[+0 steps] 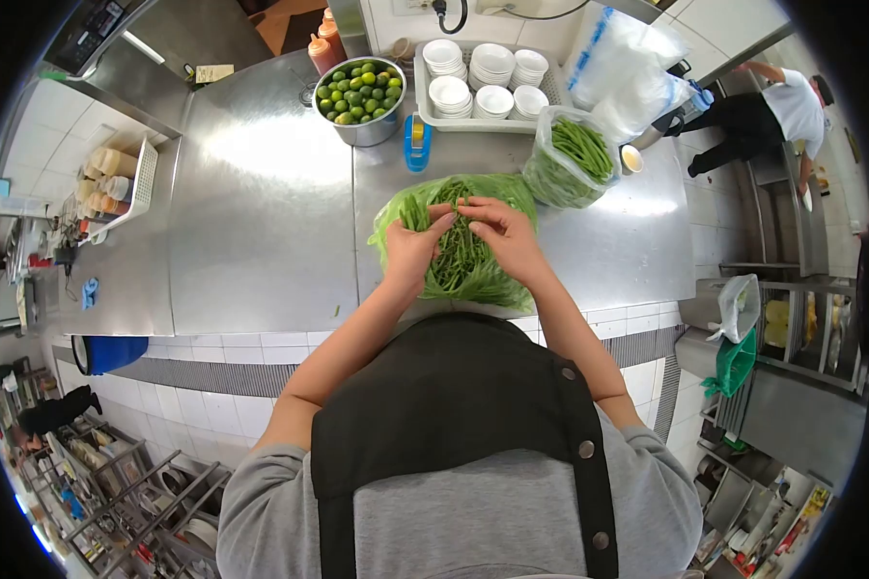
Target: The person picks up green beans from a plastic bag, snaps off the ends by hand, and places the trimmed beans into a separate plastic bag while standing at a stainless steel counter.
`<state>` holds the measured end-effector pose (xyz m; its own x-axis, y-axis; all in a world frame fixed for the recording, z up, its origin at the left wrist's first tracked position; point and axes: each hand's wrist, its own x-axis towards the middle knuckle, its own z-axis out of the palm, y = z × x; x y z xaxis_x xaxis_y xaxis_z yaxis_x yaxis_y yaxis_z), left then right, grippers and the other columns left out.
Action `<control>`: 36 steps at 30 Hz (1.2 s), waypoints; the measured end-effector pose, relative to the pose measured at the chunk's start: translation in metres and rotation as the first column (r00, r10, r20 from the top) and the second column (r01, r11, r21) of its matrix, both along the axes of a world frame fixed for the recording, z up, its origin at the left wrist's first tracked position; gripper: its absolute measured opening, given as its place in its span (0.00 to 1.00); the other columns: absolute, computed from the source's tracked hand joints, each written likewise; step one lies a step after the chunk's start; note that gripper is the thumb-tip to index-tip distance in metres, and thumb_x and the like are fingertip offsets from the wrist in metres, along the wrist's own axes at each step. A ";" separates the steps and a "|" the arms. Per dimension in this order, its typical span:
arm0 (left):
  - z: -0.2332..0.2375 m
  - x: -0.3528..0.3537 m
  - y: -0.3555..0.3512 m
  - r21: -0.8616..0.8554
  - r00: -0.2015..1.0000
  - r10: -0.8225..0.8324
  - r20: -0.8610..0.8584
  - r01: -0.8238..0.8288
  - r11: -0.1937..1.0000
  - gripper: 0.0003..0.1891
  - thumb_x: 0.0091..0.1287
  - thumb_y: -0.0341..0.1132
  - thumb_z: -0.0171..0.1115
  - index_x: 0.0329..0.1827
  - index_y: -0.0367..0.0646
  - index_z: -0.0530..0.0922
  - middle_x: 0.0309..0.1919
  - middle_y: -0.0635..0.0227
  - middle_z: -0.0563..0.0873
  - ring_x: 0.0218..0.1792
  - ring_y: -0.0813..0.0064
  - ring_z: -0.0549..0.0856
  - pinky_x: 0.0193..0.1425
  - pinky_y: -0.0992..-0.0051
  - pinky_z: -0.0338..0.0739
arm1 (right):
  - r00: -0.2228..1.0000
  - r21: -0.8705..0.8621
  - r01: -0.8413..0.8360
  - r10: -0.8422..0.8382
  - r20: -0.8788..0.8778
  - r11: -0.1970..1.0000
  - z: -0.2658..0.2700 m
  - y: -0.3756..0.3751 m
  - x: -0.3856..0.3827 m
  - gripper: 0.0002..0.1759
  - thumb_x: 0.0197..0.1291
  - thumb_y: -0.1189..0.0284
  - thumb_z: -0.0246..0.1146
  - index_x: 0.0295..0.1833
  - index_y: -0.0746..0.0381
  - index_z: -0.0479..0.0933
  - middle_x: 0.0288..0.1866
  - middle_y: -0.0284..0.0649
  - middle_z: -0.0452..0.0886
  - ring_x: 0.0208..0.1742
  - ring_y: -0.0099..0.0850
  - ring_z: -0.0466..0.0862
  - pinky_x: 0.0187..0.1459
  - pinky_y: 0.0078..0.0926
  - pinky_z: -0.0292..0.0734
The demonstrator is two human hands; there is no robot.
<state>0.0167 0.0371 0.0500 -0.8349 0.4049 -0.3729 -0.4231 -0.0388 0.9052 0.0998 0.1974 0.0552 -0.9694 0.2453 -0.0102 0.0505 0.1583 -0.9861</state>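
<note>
An open green plastic bag [500, 289] full of green beans [462, 262] lies on the steel counter in front of me. My left hand [413, 249] is over the bag's left side, fingers closed on a few green beans, some sticking up past the thumb. Close beside it, my right hand [504, 234] has its fingertips pinched at the ends of those beans. The fingertips of both hands nearly meet above the pile, and the exact bean between them is too small to make out. A clear bag [568, 183] of green beans stands upright to the right.
Behind the bag are a blue tape dispenser [416, 145], a metal pot [365, 133] of limes, and a tray [425, 108] with stacked white bowls [492, 64]. Plastic bags [628, 58] lie at the back right. Another person [777, 111] stands at the far right.
</note>
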 end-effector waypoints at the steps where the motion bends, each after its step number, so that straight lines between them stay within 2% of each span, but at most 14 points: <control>1: 0.005 -0.001 0.001 0.010 0.999 -0.029 -0.026 0.029 1.000 0.10 0.65 0.30 0.74 0.47 0.36 0.87 0.32 0.71 0.89 0.19 0.89 0.72 0.22 0.84 0.65 | 0.998 -0.029 0.046 -0.047 -0.035 0.999 -0.002 -0.003 -0.001 0.18 0.65 0.82 0.63 0.61 0.64 0.81 0.61 0.45 0.82 0.59 0.31 0.83 0.59 0.27 0.78; 3: 0.016 -0.003 0.004 0.031 0.993 -0.090 -0.081 0.093 0.995 0.10 0.62 0.29 0.75 0.45 0.36 0.88 0.33 0.71 0.90 0.20 0.90 0.74 0.22 0.84 0.66 | 0.984 -0.088 0.139 -0.148 -0.103 0.986 -0.010 -0.005 -0.001 0.16 0.65 0.83 0.64 0.58 0.65 0.82 0.57 0.44 0.84 0.55 0.29 0.84 0.57 0.25 0.79; 6: 0.018 -0.005 0.004 -0.046 0.962 -0.221 -0.159 0.216 0.975 0.10 0.61 0.28 0.76 0.44 0.35 0.88 0.33 0.71 0.90 0.20 0.90 0.75 0.22 0.85 0.66 | 0.958 -0.305 0.236 -0.273 -0.084 0.923 -0.013 -0.005 -0.003 0.12 0.65 0.83 0.66 0.53 0.67 0.82 0.50 0.43 0.86 0.48 0.28 0.86 0.52 0.23 0.81; 9: 0.022 -0.006 -0.001 -0.162 0.928 -0.325 -0.184 0.297 0.941 0.11 0.59 0.27 0.77 0.44 0.35 0.88 0.31 0.73 0.89 0.20 0.90 0.75 0.22 0.84 0.68 | 0.937 -0.350 0.238 -0.309 -0.161 0.906 0.005 -0.009 -0.006 0.10 0.65 0.82 0.67 0.51 0.69 0.82 0.44 0.39 0.87 0.42 0.25 0.86 0.48 0.22 0.82; 12: 0.013 -0.008 -0.005 -0.239 0.919 -0.354 -0.173 0.310 0.920 0.11 0.58 0.28 0.78 0.42 0.35 0.87 0.30 0.73 0.88 0.20 0.88 0.75 0.22 0.83 0.68 | 0.966 -0.364 0.238 -0.260 -0.011 0.901 0.022 -0.001 -0.005 0.06 0.66 0.80 0.67 0.48 0.68 0.83 0.41 0.38 0.87 0.40 0.24 0.86 0.46 0.21 0.82; 15: 0.014 -0.010 -0.011 -0.219 0.914 -0.386 -0.124 0.354 0.909 0.14 0.55 0.31 0.81 0.41 0.36 0.86 0.25 0.72 0.85 0.19 0.85 0.76 0.23 0.79 0.69 | 0.982 -0.238 0.180 -0.188 -0.013 0.954 0.016 0.013 -0.005 0.03 0.66 0.79 0.67 0.43 0.67 0.85 0.39 0.35 0.86 0.40 0.22 0.85 0.44 0.21 0.81; 18: 0.018 -0.009 -0.014 -0.149 0.909 -0.413 -0.061 0.401 0.904 0.15 0.56 0.31 0.81 0.43 0.36 0.86 0.23 0.72 0.84 0.18 0.85 0.74 0.22 0.79 0.68 | 0.974 0.036 0.205 -0.200 -0.105 0.978 0.013 0.016 -0.008 0.02 0.64 0.79 0.68 0.40 0.65 0.86 0.35 0.36 0.85 0.36 0.24 0.83 0.39 0.23 0.78; 21: 0.024 -0.009 -0.012 -0.125 0.918 -0.392 0.054 0.396 0.910 0.11 0.60 0.27 0.77 0.43 0.37 0.83 0.32 0.69 0.88 0.19 0.87 0.72 0.22 0.82 0.66 | 0.944 0.413 0.267 -0.151 -0.292 0.870 0.018 0.013 -0.010 0.02 0.61 0.79 0.69 0.39 0.65 0.85 0.32 0.38 0.82 0.32 0.30 0.81 0.36 0.28 0.75; 24: 0.009 -0.012 -0.013 0.148 0.849 -0.458 0.262 0.434 0.889 0.10 0.64 0.27 0.73 0.45 0.39 0.81 0.38 0.65 0.89 0.20 0.88 0.70 0.24 0.84 0.65 | 0.888 0.491 0.383 -0.165 -0.429 0.783 -0.010 0.010 -0.018 0.03 0.60 0.78 0.70 0.38 0.65 0.83 0.30 0.40 0.79 0.30 0.36 0.78 0.34 0.31 0.73; 27: 0.010 -0.003 -0.014 0.243 0.774 -0.478 0.415 0.411 0.878 0.08 0.68 0.27 0.70 0.46 0.41 0.79 0.42 0.63 0.89 0.21 0.89 0.69 0.25 0.86 0.64 | 0.908 0.462 0.409 -0.299 -0.295 0.787 -0.034 0.020 -0.022 0.05 0.59 0.77 0.71 0.38 0.66 0.82 0.31 0.40 0.79 0.32 0.37 0.80 0.35 0.34 0.73; 30: 0.003 -0.005 -0.017 0.328 0.834 -0.349 0.427 0.216 0.920 0.09 0.69 0.27 0.69 0.47 0.42 0.78 0.43 0.62 0.89 0.21 0.89 0.69 0.24 0.86 0.64 | 0.977 0.560 0.119 -0.198 0.082 0.820 -0.035 0.030 -0.017 0.07 0.58 0.77 0.71 0.42 0.65 0.83 0.32 0.39 0.81 0.36 0.35 0.83 0.39 0.32 0.76; 33: 0.003 -0.018 -0.017 0.354 0.924 -0.160 0.349 0.028 0.935 0.09 0.68 0.29 0.71 0.45 0.42 0.78 0.42 0.62 0.90 0.21 0.89 0.69 0.24 0.85 0.66 | 0.996 0.229 -0.035 0.017 0.083 0.973 -0.031 0.023 -0.007 0.09 0.59 0.75 0.72 0.44 0.64 0.85 0.34 0.36 0.84 0.39 0.32 0.85 0.44 0.28 0.79; 34: 0.002 -0.023 -0.017 0.374 0.930 -0.121 0.347 -0.019 0.927 0.10 0.67 0.28 0.71 0.45 0.43 0.78 0.44 0.61 0.90 0.21 0.90 0.69 0.24 0.84 0.66 | 0.980 0.109 -0.102 0.081 0.181 0.989 -0.023 0.022 -0.004 0.10 0.61 0.71 0.71 0.47 0.63 0.86 0.34 0.34 0.86 0.42 0.27 0.86 0.48 0.26 0.80; 36: 0.006 -0.028 -0.016 0.352 0.952 -0.065 0.298 -0.046 0.935 0.10 0.67 0.28 0.71 0.46 0.42 0.78 0.44 0.60 0.90 0.21 0.89 0.70 0.25 0.84 0.67 | 0.976 -0.138 -0.081 0.106 0.190 0.987 -0.012 0.014 -0.002 0.07 0.64 0.73 0.70 0.45 0.64 0.85 0.33 0.32 0.85 0.40 0.22 0.82 0.45 0.24 0.77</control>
